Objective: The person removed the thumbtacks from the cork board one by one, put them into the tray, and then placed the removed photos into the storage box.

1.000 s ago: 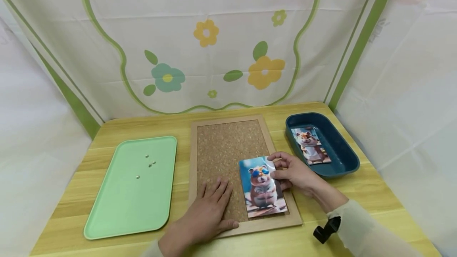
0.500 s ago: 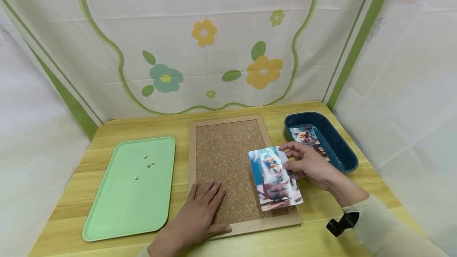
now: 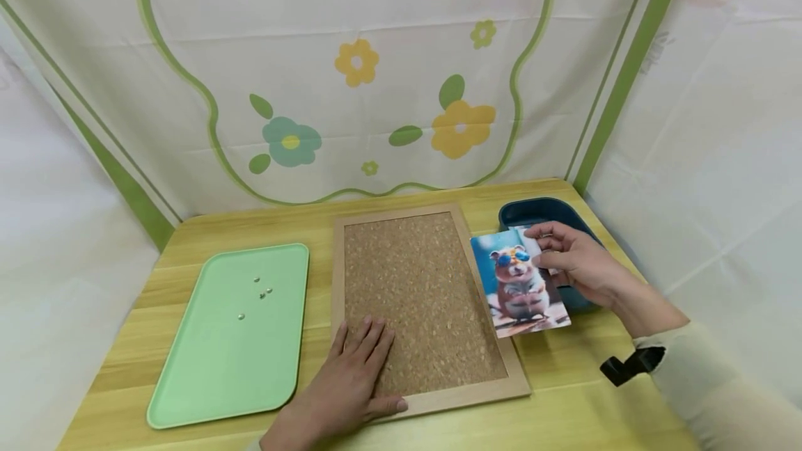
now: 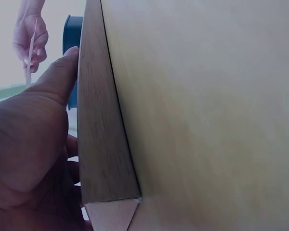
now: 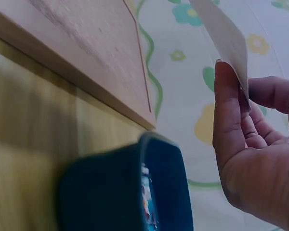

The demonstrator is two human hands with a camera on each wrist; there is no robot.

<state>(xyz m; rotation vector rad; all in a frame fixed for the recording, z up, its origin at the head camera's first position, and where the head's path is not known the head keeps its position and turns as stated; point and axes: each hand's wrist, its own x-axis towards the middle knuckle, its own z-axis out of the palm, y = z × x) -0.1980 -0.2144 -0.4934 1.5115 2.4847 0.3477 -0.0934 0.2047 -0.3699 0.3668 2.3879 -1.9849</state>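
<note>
My right hand (image 3: 579, 266) pinches a photo card (image 3: 516, 291) by its right edge, thumb on one side and fingers on the other. The card shows a hamster in blue sunglasses. It is held up over the right side of the cork board (image 3: 420, 277) and overlaps the dark blue bin (image 3: 532, 209) in the head view. In the right wrist view the card (image 5: 226, 38) is seen nearly edge-on, above the bin (image 5: 106, 192). Flat on the board's lower left lies my left hand (image 3: 351, 374), fingers straight, its thumb along the wooden frame (image 4: 98, 120).
A second hamster picture (image 5: 147, 197) lies inside the bin, mostly hidden in the head view. On the left stands a green tray (image 3: 232, 360) with several small metallic pins (image 3: 262, 295). A flowered curtain (image 3: 376, 110) hangs behind the wooden table (image 3: 595, 395).
My right hand has lifted the sunglasses hamster card off the cork board and carried it right, up to the bin. My left hand has stayed on the board, shifting slightly left.
</note>
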